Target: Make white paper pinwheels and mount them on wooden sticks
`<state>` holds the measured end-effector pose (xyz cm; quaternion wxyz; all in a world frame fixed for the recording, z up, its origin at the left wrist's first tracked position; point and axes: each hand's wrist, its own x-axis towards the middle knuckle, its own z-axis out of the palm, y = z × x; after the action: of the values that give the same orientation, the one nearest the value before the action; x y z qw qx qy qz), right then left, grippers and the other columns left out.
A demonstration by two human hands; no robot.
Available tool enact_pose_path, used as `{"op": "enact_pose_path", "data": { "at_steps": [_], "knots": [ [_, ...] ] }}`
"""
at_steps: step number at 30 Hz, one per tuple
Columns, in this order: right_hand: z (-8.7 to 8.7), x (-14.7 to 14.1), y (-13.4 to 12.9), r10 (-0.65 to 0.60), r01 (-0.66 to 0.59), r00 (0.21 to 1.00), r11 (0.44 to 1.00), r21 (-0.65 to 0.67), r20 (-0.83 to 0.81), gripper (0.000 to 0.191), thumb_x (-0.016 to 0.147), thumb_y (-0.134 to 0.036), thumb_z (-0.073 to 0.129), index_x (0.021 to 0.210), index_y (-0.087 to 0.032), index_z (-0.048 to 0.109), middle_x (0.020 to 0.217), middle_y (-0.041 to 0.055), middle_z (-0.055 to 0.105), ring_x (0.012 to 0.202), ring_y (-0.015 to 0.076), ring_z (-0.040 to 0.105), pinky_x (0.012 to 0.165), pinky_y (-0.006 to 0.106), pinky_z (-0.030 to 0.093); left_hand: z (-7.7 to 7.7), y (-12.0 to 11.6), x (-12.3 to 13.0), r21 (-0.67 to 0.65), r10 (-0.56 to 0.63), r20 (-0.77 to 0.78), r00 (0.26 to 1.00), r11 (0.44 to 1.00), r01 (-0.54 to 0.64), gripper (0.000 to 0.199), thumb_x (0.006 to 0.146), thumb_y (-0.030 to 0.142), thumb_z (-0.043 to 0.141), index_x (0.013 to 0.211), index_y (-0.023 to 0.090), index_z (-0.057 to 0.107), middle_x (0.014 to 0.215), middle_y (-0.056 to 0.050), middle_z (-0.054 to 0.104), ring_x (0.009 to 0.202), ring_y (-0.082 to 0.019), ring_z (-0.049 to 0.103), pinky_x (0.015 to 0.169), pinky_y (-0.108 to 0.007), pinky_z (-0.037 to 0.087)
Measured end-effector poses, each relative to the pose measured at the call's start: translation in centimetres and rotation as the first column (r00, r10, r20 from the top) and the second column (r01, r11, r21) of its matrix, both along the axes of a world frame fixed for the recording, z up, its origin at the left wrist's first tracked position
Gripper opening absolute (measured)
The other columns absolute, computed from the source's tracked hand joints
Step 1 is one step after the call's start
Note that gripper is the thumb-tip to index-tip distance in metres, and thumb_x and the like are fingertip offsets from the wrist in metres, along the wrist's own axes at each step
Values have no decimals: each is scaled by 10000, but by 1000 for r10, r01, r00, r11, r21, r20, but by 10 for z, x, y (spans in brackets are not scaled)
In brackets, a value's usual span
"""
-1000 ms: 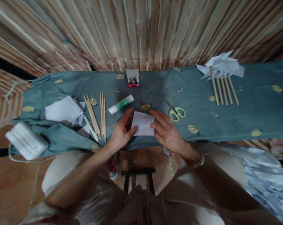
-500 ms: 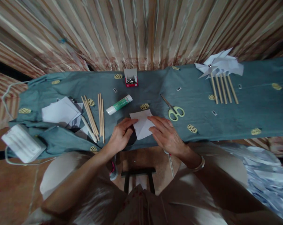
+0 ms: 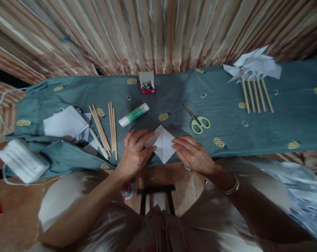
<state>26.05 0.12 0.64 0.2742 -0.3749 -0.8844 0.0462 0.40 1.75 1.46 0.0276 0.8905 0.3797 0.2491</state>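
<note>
A small white paper square with crease lines lies at the front edge of the cloth-covered table, turned so its corners point up and down. My left hand pinches its left corner between thumb and fingers. At the right corner, my right hand has its fingers pressed together on the paper. Just beyond the left hand is a green and white glue stick. Scissors with pale green handles rest beyond the right hand.
Wooden sticks and a pile of white paper lie left. A red box of pins stands at the back. Paper pinwheels on sticks lie back right. A white power strip sits far left.
The paper has been turned so a corner now points toward me. Both hands have shifted to its left and right corners, and the view has moved slightly.
</note>
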Motion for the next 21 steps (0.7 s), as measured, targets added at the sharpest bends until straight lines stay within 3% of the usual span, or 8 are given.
{"op": "enact_pose_path", "data": {
  "at_steps": [6, 13, 21],
  "knots": [
    [1, -2, 2, 5, -10, 998, 997, -77, -61, 164, 959, -204, 570, 975, -163, 728, 1038, 104, 759, 939, 221, 671, 842, 387, 573, -3, -2, 2, -208, -95, 72, 993, 972, 108, 199, 977, 217, 560, 1098, 195, 716, 1104, -78, 744, 1003, -212, 647, 898, -391, 513],
    [2, -6, 8, -122, 62, 975, 950, -306, -183, 200, 996, -227, 513, 1009, -179, 707, 988, 72, 758, 912, 200, 680, 846, 369, 564, -2, 5, 6, -442, 84, 251, 964, 896, 37, 244, 990, 289, 535, 985, 168, 747, 911, -82, 735, 870, -190, 674, 774, -324, 552],
    [1, -13, 14, -273, 162, 931, 905, -392, -244, 161, 976, -270, 552, 889, -207, 672, 898, 52, 730, 873, 198, 694, 841, 338, 556, -5, 14, 11, -491, 162, 269, 950, 871, -9, 203, 958, 264, 566, 934, 171, 745, 818, -62, 719, 776, -188, 666, 731, -310, 530]
  ]
}}
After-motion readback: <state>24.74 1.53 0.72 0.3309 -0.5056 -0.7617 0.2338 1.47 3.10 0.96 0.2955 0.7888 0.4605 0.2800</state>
